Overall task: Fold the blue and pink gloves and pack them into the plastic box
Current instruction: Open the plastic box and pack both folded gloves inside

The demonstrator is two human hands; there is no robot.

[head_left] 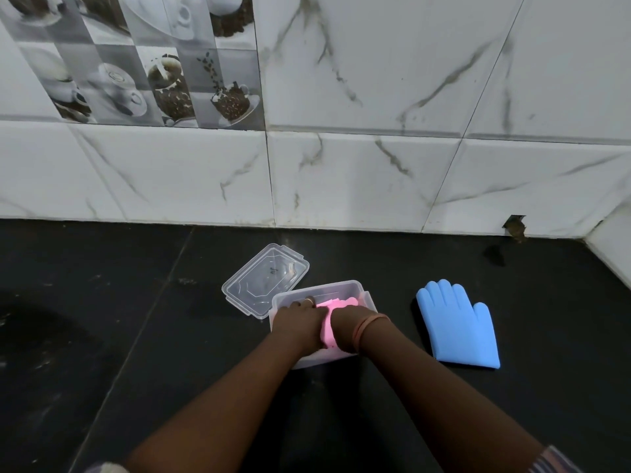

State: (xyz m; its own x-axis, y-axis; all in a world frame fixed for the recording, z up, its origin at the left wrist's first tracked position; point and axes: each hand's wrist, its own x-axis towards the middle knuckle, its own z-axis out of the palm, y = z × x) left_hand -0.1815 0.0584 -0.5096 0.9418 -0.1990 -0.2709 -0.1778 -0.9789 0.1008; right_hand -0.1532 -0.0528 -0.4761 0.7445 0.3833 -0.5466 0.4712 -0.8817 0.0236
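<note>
Two gloves to pack, one half done. Far left: dark black desk (102, 336), bare stone with a seam line running toward the tiled wall (375, 165). Next along: clear lid (264, 279), off and lying flat, touching the far-left corner of the plastic box (370, 300). Inside that box: pink glove (327, 332), bunched and folded, pressed down between both hands. Left hand (297, 324) laid over the glove's left side, fingers (300, 304) reaching toward the far wall of the box, ring showing; seemingly flat and pressing, though the fingertips partly hidden by the rim. Right hand (345, 331), thread band at the wrist, dipped into the box on the glove's right side; its fingers buried under pink material, so cannot tell whether curled round the glove or merely pushing. Further right, well apart from the box: blue glove (459, 327), spread flat on the desk, fingers pointing at the wall, not yet folded.

Likely trouble from here: springy glove material popping back up once pressure lifts, leaving no room for the blue one and a lid unable to close. Light box sliding or tipping toward the body under uneven downward force, given nothing bracing it. Lid nudged away by the box's corner if shoved leftward. Blue glove folded too loosely, then overfilling.
</note>
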